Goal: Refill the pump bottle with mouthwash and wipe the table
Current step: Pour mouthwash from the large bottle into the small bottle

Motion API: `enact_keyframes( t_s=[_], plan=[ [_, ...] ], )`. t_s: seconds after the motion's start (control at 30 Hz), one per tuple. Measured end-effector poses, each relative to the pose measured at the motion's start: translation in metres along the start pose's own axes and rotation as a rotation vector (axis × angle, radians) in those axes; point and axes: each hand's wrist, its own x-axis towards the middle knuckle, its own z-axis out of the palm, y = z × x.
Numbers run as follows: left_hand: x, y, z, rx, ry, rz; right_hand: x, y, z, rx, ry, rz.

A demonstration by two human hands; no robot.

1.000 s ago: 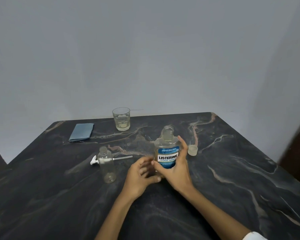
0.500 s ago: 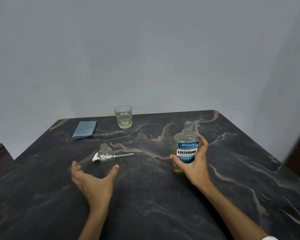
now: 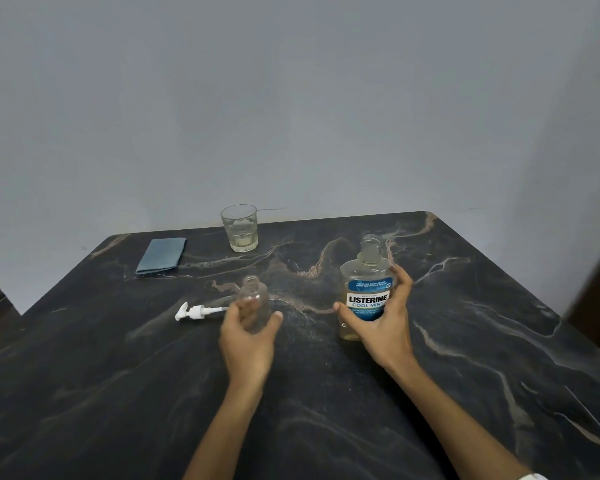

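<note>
While both of our hands work over the dark marbled surface, here is what we see, largest first.

Bench (image 3: 465, 375): dark stone-look top with pale and reddish veins, carrying everything below.

Mouthwash bottle (image 3: 368, 271): upright right of centre, neck uncapped; clear plastic with a blue Listerine Cool Mint label; pale yellowish liquid shows near its base, the level partly hidden by our hand.

Right hand (image 3: 383, 327): our grip holds the mouthwash bottle, thumb on its left side, fingers curled round its right.

Left hand (image 3: 248, 341): our grip is curled round the pump bottle's lower body, thumb to the right, fingers to the left.

Glass (image 3: 239, 228): tumbler near the far edge, a little pale liquid at the bottom.

Cloth (image 3: 161, 254): folded blue-grey, lying flat left of the glass.

Pump bottle (image 3: 253, 294): small, clear, upright at bench centre, mouth open; we cannot tell whether it holds liquid.

Pump head (image 3: 196, 311): white, lying on its side just left of the pump bottle, tube pointing toward it.
</note>
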Motion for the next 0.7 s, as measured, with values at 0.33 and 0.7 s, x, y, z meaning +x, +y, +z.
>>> enact_keyframes(
  t_s=[0.33, 0.7],
  plan=[
    [-0.014, -0.006, 0.043, 0.062, -0.140, 0.051, 0.002, 0.004, -0.005, -0.021, 0.074, -0.008],
    [-0.016, -0.008, 0.065, 0.122, -0.218, 0.073, 0.010, 0.005, -0.014, -0.047, 0.229, 0.027]
  ],
)
